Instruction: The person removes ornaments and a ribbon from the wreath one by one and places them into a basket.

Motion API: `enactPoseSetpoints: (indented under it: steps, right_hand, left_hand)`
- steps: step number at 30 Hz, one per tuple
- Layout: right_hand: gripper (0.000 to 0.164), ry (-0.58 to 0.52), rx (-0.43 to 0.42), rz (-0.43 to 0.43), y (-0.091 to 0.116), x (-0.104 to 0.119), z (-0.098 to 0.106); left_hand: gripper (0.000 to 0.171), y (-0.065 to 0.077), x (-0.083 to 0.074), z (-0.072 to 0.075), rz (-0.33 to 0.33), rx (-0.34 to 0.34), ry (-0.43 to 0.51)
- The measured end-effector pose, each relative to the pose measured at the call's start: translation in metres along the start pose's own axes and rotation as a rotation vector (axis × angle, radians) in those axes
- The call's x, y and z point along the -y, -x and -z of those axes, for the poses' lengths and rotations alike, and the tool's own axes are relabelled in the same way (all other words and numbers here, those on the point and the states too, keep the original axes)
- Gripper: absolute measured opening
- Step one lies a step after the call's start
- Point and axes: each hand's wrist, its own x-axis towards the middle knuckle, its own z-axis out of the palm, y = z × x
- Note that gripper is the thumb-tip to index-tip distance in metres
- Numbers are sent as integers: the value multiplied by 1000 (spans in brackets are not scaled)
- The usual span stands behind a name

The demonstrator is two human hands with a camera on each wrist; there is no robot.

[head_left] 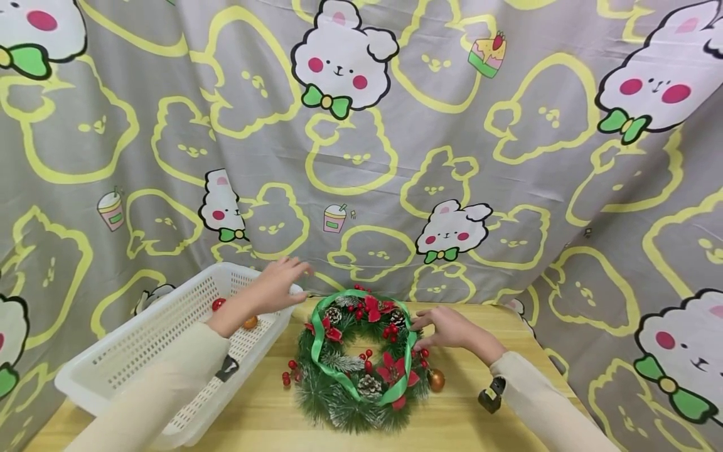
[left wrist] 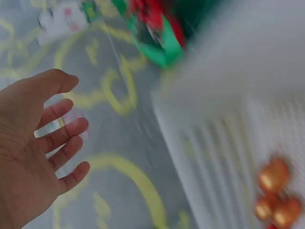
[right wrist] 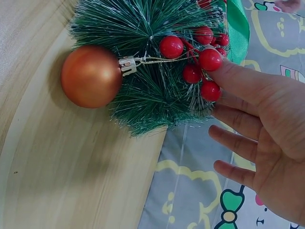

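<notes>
A green Christmas wreath [head_left: 361,417] with pine cones, red flowers and berries lies on the table. A green ribbon [head_left: 318,336] loops over its top. My right hand [head_left: 449,326] is at the wreath's right side; in the right wrist view its thumb touches the red berries [right wrist: 210,59], the other fingers loosely extended. From that side an orange bauble [right wrist: 90,76] hangs out onto the wood. Over the far right end of a white basket [head_left: 73,376] is my left hand [head_left: 279,285], fingers relaxed and apart, holding nothing in the left wrist view.
Inside the basket lie orange baubles [left wrist: 274,175] and a red one [head_left: 218,304]. A sprig of red berries [head_left: 287,378] sticks out at the wreath's left. Behind the wooden table [head_left: 480,414] hangs a grey curtain [head_left: 271,163] printed with rabbits.
</notes>
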Motion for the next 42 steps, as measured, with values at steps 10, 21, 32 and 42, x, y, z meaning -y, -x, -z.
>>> enactPoseSetpoints:
  steps: [10,21,32,42]
  right_hand:
    - [34,-24,-19,39,-1,-2,2]
    - [23,-17,-21,31,-5,-6,2]
    - [21,-28,-18,49,-7,-6,4]
    - [28,-7,-6,33,-8,-8,4]
  left_hand:
    - [35,-21,-100,-41,-348,-29,-142]
    - [30,-28,-169,-99,-607,-34,-222]
    - [24,-39,-215,-140,-707,37,-395]
    - [28,-46,-237,-170,-642,87,-686]
